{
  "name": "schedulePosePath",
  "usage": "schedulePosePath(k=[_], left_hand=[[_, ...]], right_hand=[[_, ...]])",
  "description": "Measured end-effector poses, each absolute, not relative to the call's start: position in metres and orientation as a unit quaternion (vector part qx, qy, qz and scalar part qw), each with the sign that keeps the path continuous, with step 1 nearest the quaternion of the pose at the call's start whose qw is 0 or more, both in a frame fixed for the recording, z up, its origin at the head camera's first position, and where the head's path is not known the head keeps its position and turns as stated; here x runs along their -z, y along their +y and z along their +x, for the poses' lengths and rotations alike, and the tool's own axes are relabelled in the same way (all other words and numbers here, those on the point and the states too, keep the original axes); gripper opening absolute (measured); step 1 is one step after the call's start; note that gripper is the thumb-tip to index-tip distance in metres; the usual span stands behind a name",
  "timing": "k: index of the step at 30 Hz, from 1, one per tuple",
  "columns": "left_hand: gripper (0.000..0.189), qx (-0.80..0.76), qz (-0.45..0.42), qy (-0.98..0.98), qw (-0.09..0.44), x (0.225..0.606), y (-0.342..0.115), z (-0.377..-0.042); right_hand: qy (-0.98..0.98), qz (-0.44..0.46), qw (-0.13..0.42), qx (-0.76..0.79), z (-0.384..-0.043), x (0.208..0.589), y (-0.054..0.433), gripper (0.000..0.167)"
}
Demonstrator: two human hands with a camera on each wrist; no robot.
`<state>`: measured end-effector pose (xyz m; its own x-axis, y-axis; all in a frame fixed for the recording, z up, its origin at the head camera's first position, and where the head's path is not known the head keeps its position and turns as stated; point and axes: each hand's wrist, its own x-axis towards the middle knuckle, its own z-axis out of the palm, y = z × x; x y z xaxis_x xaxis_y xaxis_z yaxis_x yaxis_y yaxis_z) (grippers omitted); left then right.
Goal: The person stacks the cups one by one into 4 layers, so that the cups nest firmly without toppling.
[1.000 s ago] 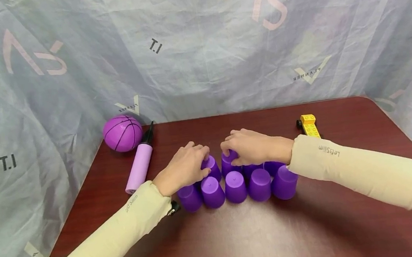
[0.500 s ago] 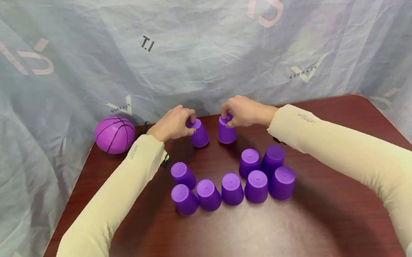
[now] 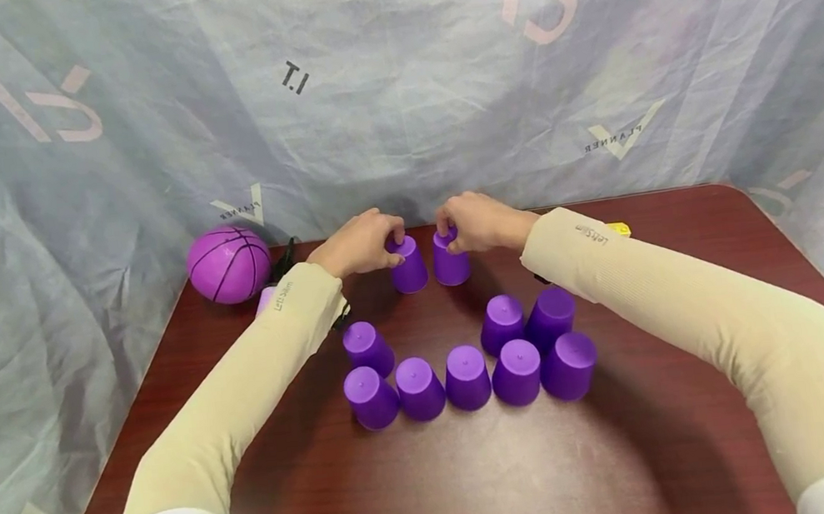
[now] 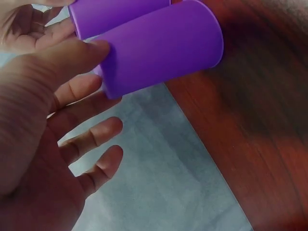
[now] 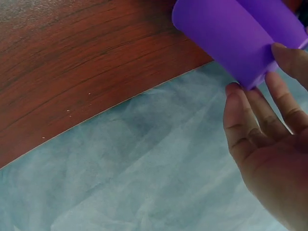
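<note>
Near the far edge of the table, my left hand [image 3: 361, 243] [image 4: 43, 125] pinches an upside-down purple cup [image 3: 409, 272] [image 4: 161, 50] by its raised base, with thumb and fingers. Just to its right, my right hand [image 3: 485, 222] [image 5: 284, 154] grips a second upside-down purple cup [image 3: 452, 264] [image 5: 226, 41] the same way. The two cups stand side by side, a small gap between them in the head view. Closer to me, several more inverted purple cups form a front row [image 3: 467, 378], with one cup [image 3: 367, 350] behind it at left and two cups [image 3: 502, 325] behind it at right.
A purple basketball [image 3: 229, 264] sits at the back left corner. Beside it, a lilac hand pump [image 3: 266, 298] is mostly hidden by my left sleeve. A yellow toy-brick piece [image 3: 618, 229] shows behind my right sleeve. A grey printed cloth [image 3: 396, 108] hangs along the table's far edge.
Both hands have carried two cups from the middle of the back row to the far edge. Over the last half second, the left cup has shifted right, closer to the other.
</note>
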<state>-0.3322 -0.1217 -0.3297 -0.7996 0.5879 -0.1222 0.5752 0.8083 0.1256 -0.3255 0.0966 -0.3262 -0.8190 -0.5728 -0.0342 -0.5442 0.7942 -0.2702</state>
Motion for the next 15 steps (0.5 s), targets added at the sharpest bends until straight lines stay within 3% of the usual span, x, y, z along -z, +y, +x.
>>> schedulePosePath(k=[6, 15], left_hand=[[0.031, -0.078, 0.329, 0.940, 0.045, 0.315, -0.134, -0.318], [0.026, -0.122, 0.410, 0.904, -0.011, 0.301, -0.179, -0.239]], right_hand=[[0.934, -0.321, 0.034, 0.152, -0.312, 0.317, 0.110, 0.026], [0.893, -0.425, 0.009, 0.146, -0.249, 0.302, 0.157, 0.024]])
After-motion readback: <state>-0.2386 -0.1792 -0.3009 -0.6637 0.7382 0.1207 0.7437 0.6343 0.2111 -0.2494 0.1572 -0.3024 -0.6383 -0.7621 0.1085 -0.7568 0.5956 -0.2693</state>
